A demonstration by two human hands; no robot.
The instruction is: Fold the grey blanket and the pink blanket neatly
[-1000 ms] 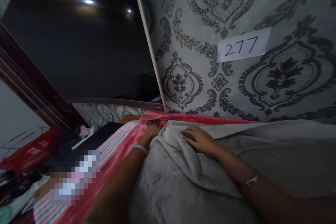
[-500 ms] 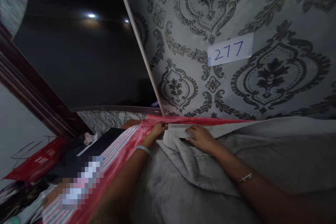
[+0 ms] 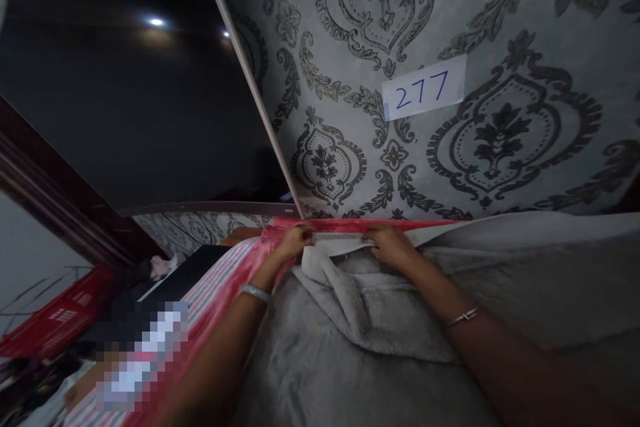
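A grey plush blanket [image 3: 310, 353] spreads over the surface before me, its far edge folded into a paler strip by the wall. My left hand [image 3: 296, 240] pinches the corner of that strip. To its right, my right hand [image 3: 391, 247] has its fingers closed on the same blanket's edge, so the strip is stretched between both hands. A loose fold bulges below them. Under the blanket, a red cloth [image 3: 340, 225] shows along the wall and down the left side, with a striped part [image 3: 225, 273].
A large black television screen [image 3: 135, 100] stands at the left. Patterned wallpaper covers the wall [image 3: 345, 67], bearing a paper marked 277 [image 3: 425, 88]. A red basket [image 3: 60, 310] and a dark flat panel [image 3: 185, 273] lie at the lower left.
My right hand's fingers have gone from spread on the strip to closed on its edge, lifting it slightly. My left hand keeps its pinch. The view has shifted a little.
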